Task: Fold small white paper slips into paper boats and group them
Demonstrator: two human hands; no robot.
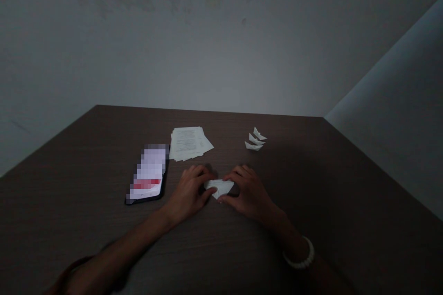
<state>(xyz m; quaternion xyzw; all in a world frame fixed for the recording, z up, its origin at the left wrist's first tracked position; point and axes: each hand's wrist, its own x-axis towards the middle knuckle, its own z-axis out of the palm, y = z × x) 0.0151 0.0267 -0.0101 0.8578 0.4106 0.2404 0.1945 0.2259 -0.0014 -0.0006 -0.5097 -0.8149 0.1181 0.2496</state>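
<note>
Between my two hands is a small folded piece of paper (221, 187), white, with a wide upper edge and a point towards me. My left hand (191, 190) grips its left end, the thumb lying over the front. At the right end, the fingers and thumb of my right hand (249, 192) close on the same paper. Both hands rest low over the table, and the paper's ends are partly hidden by the fingers. Three small folded paper boats (255, 140) stand in a row beyond my right hand.
A stack of printed sheets (188, 142) lies on the brown table (214, 258) beyond my left hand. Left of that hand is a phone (148, 173) with its screen lit and blurred. A stained wall (221, 55) rises behind the table's far edge.
</note>
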